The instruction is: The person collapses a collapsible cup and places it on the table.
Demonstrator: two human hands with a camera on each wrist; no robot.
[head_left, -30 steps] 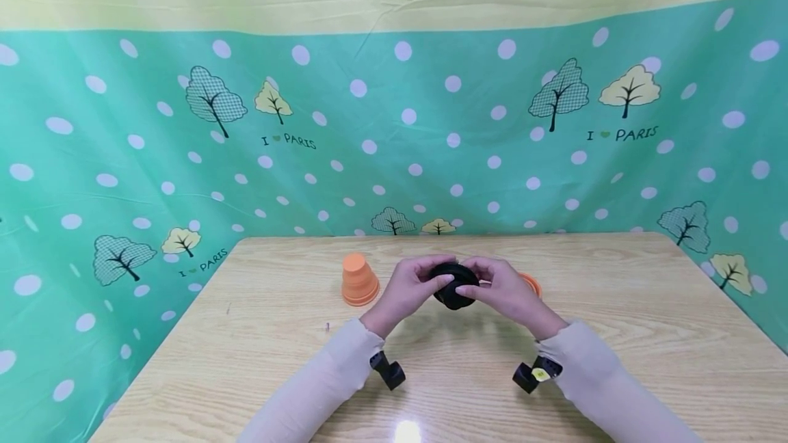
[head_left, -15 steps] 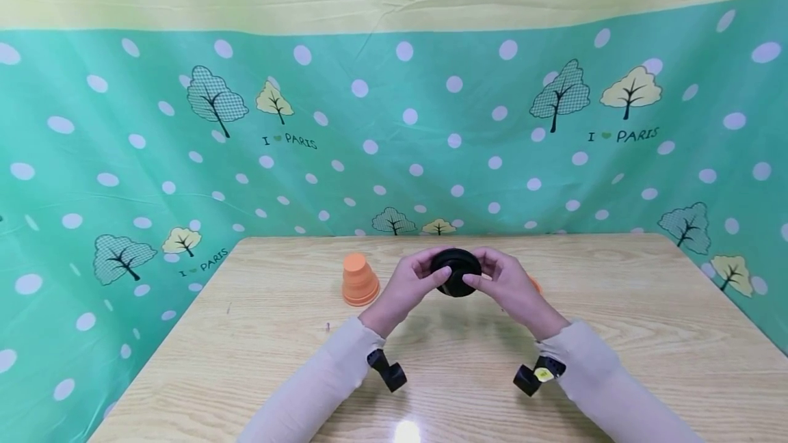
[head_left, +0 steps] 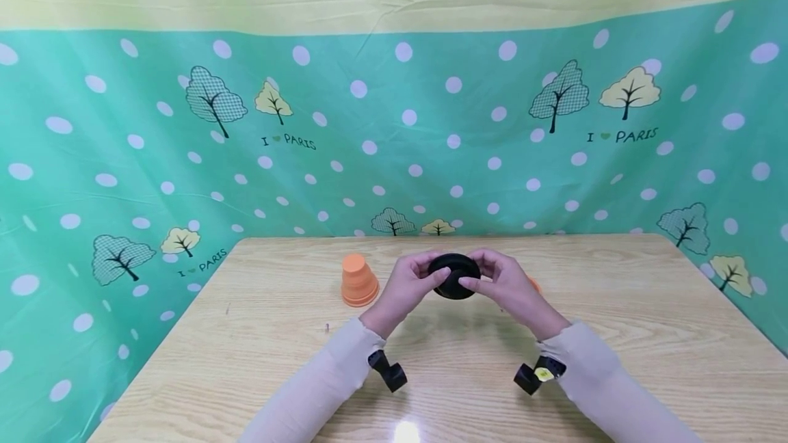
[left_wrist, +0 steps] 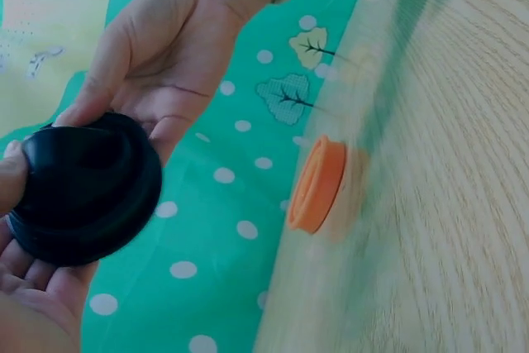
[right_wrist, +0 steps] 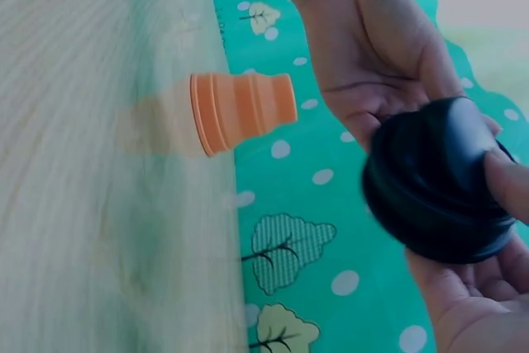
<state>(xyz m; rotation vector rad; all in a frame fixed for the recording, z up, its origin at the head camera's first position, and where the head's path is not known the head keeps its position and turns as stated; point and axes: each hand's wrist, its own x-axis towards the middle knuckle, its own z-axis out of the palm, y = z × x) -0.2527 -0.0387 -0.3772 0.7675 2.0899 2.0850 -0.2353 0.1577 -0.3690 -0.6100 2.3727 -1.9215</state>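
Observation:
A round black cup lid (head_left: 454, 277) with a raised part on top is held up between both hands over the table. My left hand (head_left: 411, 284) grips its left edge, thumb on the top face and fingers behind the rim. On the other side my right hand (head_left: 501, 287) pinches the right edge the same way. The left wrist view shows the lid (left_wrist: 87, 192) from the side, tilted, its stepped rim visible. An orange stepped collapsible cup (head_left: 359, 281) stands upside down on the table, left of the hands. Behind the right hand an orange ring (left_wrist: 318, 185) is mostly hidden in the head view.
The wooden table (head_left: 277, 361) runs back to a green dotted curtain (head_left: 394, 156). A tiny dark bit (head_left: 327, 327) lies on the table near the left forearm. Each wrist wears a small black camera (head_left: 388, 370).
Both hands have lifted the lid slightly and tipped it, so more of its top face shows to the head view. The orange cup has stayed put.

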